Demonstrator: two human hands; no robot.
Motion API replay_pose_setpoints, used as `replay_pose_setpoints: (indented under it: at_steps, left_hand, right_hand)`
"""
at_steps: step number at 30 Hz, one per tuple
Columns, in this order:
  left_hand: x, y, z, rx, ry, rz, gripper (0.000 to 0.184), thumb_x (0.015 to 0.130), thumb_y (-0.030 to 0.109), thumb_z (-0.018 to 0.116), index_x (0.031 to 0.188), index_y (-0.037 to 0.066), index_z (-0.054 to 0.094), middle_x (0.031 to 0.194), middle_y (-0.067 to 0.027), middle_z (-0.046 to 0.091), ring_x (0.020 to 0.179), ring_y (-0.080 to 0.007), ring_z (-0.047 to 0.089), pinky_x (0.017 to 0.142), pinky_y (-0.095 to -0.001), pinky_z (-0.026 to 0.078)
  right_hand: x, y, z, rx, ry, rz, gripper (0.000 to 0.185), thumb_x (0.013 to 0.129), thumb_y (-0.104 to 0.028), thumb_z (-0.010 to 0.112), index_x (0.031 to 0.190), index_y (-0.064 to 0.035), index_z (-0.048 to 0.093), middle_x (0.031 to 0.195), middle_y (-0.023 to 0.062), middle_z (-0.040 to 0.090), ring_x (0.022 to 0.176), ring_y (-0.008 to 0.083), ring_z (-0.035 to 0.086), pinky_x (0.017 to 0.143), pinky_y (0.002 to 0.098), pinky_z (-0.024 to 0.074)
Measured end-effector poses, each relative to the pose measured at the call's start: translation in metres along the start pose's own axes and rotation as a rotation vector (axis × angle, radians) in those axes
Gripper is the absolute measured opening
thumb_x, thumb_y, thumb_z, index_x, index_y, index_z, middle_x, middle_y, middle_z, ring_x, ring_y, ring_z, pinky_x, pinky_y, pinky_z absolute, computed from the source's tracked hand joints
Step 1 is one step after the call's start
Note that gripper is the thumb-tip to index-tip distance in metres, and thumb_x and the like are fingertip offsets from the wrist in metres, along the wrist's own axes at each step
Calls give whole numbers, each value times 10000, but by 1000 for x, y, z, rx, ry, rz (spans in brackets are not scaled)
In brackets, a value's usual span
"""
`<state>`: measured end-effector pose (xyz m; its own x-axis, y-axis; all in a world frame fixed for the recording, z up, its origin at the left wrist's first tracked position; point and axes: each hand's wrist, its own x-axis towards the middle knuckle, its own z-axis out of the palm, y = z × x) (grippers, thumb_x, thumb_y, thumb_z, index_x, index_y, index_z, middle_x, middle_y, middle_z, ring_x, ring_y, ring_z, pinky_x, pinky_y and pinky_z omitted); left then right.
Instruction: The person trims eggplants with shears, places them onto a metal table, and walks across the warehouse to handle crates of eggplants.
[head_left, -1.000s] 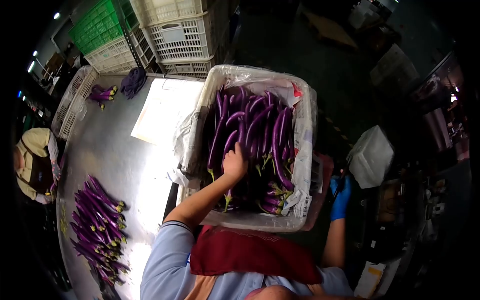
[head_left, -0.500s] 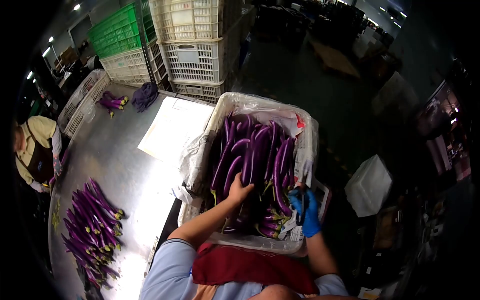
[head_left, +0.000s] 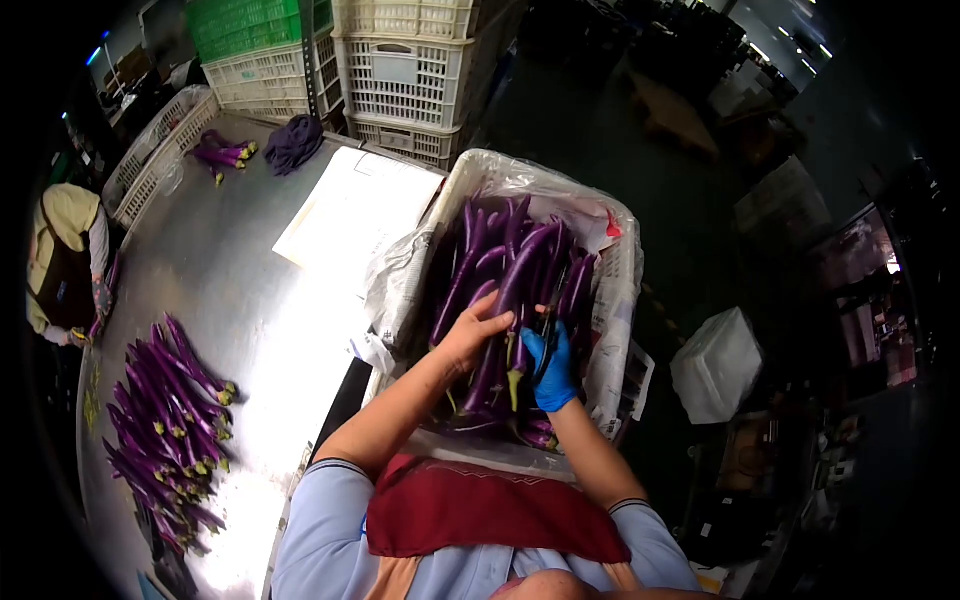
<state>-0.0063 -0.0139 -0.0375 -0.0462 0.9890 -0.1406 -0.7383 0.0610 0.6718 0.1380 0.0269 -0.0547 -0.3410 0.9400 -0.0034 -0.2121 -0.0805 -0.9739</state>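
One broad metal surface stretched along the person's left, bright with glare. At its far end stood a tall stack of white crates, with a green crate atop the pile beside it. A co-worker in a dark apron stood at the opposite edge. In front of the person I saw a white basket, lined with clear plastic and newspaper and filled with long purple eggplants. A heap of eggplants lay on the surface; farther up were a white sheet and a crumpled dark cloth. Over the basket, the bare left hand had its grip closed on one eggplant, thumb against it — whether it was clear of the pile, I could not tell. Just beside it, the blue-gloved right hand had its grip wrapped around a dark tool — too small to make out well.
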Motion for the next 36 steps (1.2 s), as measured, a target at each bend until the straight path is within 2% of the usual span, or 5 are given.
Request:
replay_pose_setpoints:
  at_steps: [5, 9, 28, 32, 36]
  left_hand:
    - [3, 18, -38, -267, 5, -46, 318, 855, 274, 531, 1117, 103, 475, 870, -55, 574, 760, -155, 564, 657, -302, 499]
    - [-15, -10, -59, -313, 165, -554, 306, 882, 386, 435, 1013, 114, 481, 779, -65, 563, 693, -205, 545, 623, -335, 481]
    - [-20, -8, -43, -155, -20, -21, 493, 854, 140, 517, 1293, 164, 293, 1017, -76, 529, 834, -191, 551, 700, -358, 489]
    - [-20, -11, -38, -107, 58, 10, 517, 856, 120, 507, 1314, 163, 272, 1022, -47, 520, 825, -169, 545, 726, -341, 480]
    - [-25, -14, -12, -279, -94, -44, 565, 890, 197, 444, 1376, 167, 157, 1241, -75, 438, 1105, -200, 444, 930, -350, 362]
  right_hand:
    - [-14, -7, -4, -103, -6, 4, 470, 739, -10, 608, 1178, -63, 450, 1089, -11, 482, 952, 92, 454, 838, 239, 359]
    - [-27, -18, 0, -144, 6, -11, 470, 745, -6, 600, 1184, -57, 441, 1128, 10, 479, 1020, 112, 451, 883, 252, 346]
    - [-53, -16, 20, -186, 14, 78, 460, 837, 13, 469, 1265, -117, 367, 1239, 13, 390, 1149, 152, 375, 907, 307, 389]
    - [-34, 12, 6, -418, -24, -202, 404, 845, -7, 478, 1232, -101, 408, 1171, 26, 437, 1043, 126, 441, 846, 279, 444]
    - [-38, 8, 11, 77, -49, 129, 455, 786, 30, 558, 1209, -61, 417, 1058, 27, 490, 954, 112, 495, 833, 236, 428]
